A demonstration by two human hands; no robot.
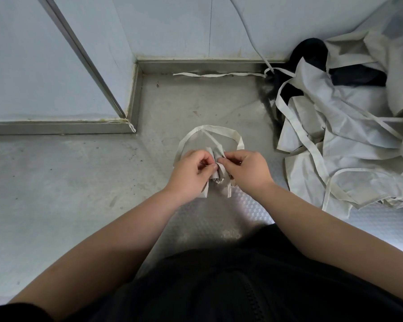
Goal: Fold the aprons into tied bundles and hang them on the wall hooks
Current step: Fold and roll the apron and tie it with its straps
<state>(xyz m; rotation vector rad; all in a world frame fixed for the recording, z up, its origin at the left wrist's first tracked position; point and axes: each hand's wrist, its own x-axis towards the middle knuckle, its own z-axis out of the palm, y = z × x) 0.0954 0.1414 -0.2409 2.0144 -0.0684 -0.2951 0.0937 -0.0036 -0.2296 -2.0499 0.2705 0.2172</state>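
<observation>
Your left hand and right hand keep a narrow grip, both pinching the apron bundle. Its long axis runs away from you, strap loop pointing wallward.

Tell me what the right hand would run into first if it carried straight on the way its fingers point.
The right hand points leftward into the apron bundle it pinches; just beyond, probably the left hand.

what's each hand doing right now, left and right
Left hand: closed, pinching the strap of the apron bundle.
Right hand: closed, pinching the same bundle's strap from the other side.
</observation>
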